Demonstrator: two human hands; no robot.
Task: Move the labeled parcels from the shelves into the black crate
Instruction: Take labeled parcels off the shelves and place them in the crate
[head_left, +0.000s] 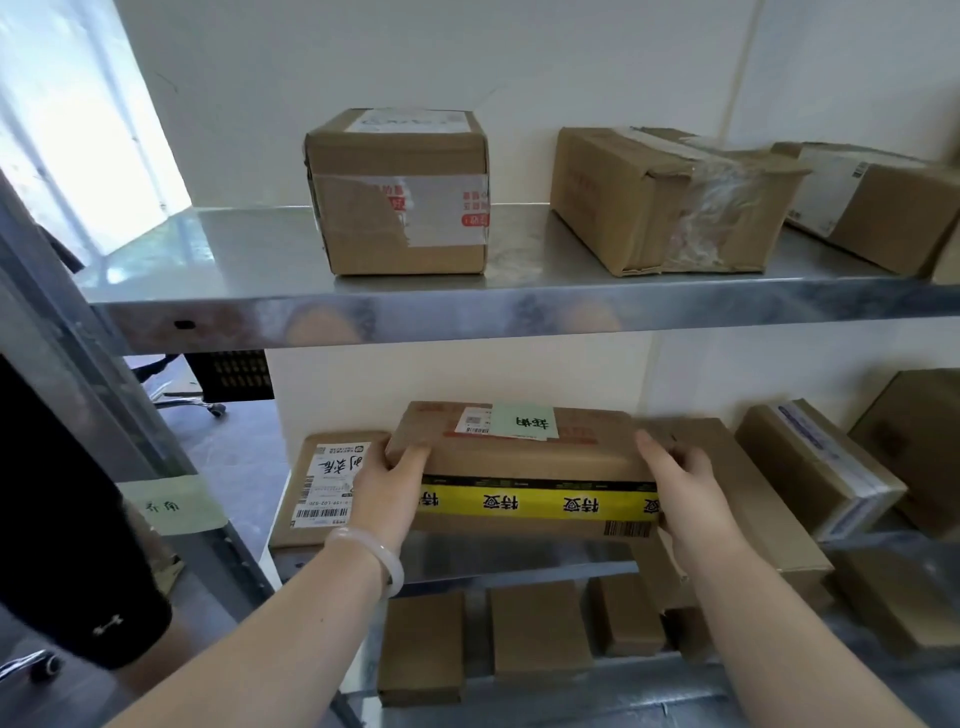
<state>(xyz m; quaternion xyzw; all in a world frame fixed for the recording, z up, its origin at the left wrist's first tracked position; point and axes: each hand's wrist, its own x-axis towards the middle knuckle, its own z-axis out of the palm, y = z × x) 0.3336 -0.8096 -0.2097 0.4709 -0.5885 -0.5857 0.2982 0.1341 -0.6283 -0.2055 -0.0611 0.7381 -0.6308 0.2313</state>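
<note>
- Top shelf (234, 249) before me: taped box (397, 192) left of middle, torn box (649, 202) and third box (883, 208) toward the right end.
- Middle shelf (519, 558): flat labelled parcel (322, 488) at left end.

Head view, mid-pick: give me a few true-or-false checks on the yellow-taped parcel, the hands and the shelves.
1. The left hand and the right hand grip the yellow-taped parcel by its ends. True.
2. A pale green note sits on that parcel's top. True.
3. The top shelf holds nothing. False: several cardboard boxes stand on it, a taped cube box leftmost.
4. The left wrist is bare. False: it wears a pale bangle.
5. The flat parcel with the white shipping label lies right of the held parcel. False: it lies to its left, beside the left hand.
</note>
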